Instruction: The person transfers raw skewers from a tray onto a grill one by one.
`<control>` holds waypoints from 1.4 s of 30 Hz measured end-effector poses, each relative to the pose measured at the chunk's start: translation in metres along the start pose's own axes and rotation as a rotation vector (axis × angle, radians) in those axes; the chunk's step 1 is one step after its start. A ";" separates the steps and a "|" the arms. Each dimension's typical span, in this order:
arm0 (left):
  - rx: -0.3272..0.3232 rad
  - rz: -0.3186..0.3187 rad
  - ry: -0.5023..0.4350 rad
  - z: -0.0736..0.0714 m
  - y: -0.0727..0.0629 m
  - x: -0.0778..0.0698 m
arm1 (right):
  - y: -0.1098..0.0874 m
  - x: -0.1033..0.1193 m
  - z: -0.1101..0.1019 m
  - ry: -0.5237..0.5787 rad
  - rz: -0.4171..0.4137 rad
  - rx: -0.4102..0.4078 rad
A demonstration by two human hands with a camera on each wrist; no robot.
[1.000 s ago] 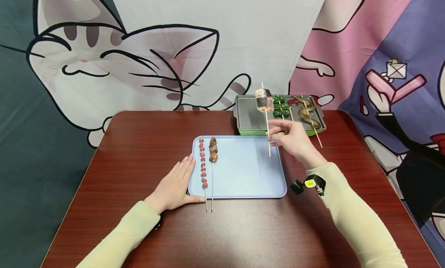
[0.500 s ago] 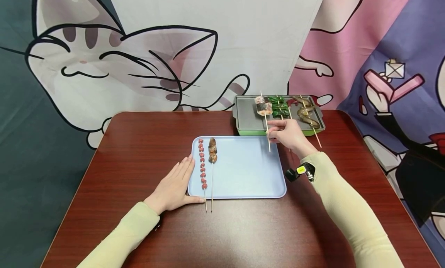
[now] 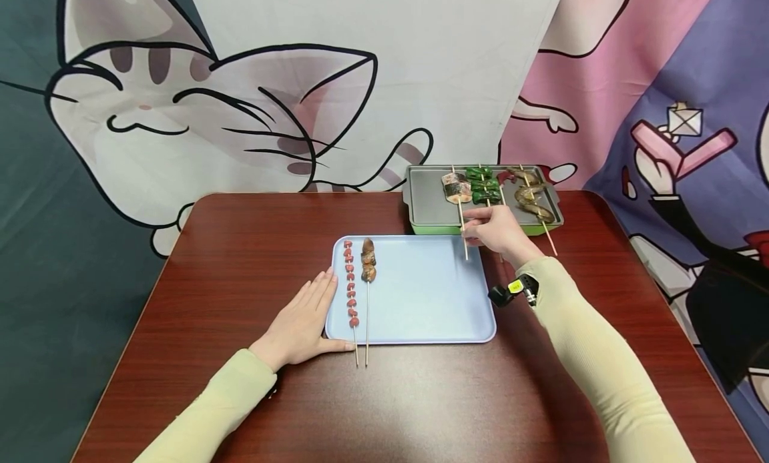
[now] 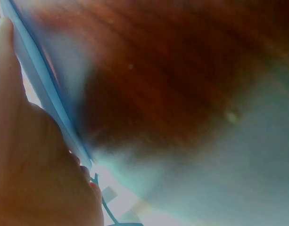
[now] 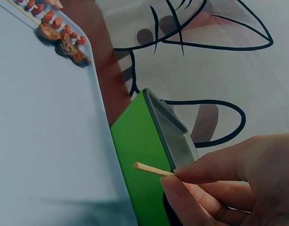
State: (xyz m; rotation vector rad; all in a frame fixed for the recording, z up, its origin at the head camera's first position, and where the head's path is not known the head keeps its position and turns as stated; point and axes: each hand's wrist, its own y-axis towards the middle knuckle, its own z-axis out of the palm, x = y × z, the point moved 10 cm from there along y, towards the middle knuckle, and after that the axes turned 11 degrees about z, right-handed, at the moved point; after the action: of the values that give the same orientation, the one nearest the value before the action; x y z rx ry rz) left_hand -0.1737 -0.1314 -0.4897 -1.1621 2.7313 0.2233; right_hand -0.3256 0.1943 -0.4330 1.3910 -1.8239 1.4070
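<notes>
With thumb and fingertips, my right hand (image 3: 495, 231) pinches the stick of a fish skewer (image 3: 457, 188); its thick pale chunks with dark skin lie on the grill pan (image 3: 429, 199). In the right wrist view the stick's end (image 5: 151, 169) pokes out past the thumb. My left hand (image 3: 303, 316) lies flat with straight fingers along the left edge of the blue tray (image 3: 420, 289), thumb at its front rim. On that tray, near the left hand, are a skewer of small red pieces (image 3: 351, 283) and a skewer of brown chunks (image 3: 368, 259).
Beside the fish on the pan lie a green pepper skewer (image 3: 482, 185), a partly hidden dark red skewer (image 3: 506, 177) and a skewer of greyish-brown curled pieces (image 3: 531, 199). The pan has a green body (image 5: 135, 141) and stands behind the tray on the wooden table (image 3: 252, 249).
My right hand has lowered the fish skewer from above the pan onto its surface, left of the green pepper skewer. The left hand has stayed at the tray's edge.
</notes>
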 end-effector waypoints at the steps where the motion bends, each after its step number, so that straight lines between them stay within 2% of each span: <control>1: 0.003 0.001 0.006 0.001 0.000 0.000 | 0.000 0.000 0.000 -0.001 0.002 -0.002; 6: -0.012 0.006 -0.006 -0.005 0.000 -0.003 | 0.000 -0.001 -0.001 -0.009 0.005 0.000; 10: -0.004 0.000 0.003 -0.003 0.000 -0.002 | -0.004 0.001 -0.001 -0.041 0.009 -0.004; 14: 0.010 -0.005 0.007 -0.002 0.001 -0.002 | -0.015 0.007 -0.008 -0.098 -0.004 -0.058; 20: 0.034 -0.018 0.002 -0.002 0.001 -0.002 | -0.043 0.025 -0.022 -0.110 -0.104 -0.187; 24: 0.046 -0.024 0.002 -0.002 0.001 -0.001 | -0.065 0.035 -0.016 -0.090 -0.185 -0.185; 28: 0.053 -0.028 0.009 -0.002 0.001 0.000 | -0.083 0.037 0.005 -0.103 -0.235 -0.124; 32: 0.046 -0.023 0.010 -0.003 0.001 -0.001 | -0.094 0.032 0.036 -0.111 -0.255 -0.039; 38: -0.003 -0.003 0.001 -0.005 0.001 -0.002 | -0.101 0.016 0.090 -0.097 -0.255 0.089; 42: -0.002 -0.004 -0.003 -0.004 0.001 -0.002 | -0.101 0.002 0.124 -0.089 -0.241 0.174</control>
State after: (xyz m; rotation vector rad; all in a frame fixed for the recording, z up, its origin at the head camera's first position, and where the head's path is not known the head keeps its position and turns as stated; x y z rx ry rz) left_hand -0.1735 -0.1305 -0.4857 -1.1670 2.7259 0.2269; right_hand -0.2093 0.0843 -0.4333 1.7223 -1.5528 1.4238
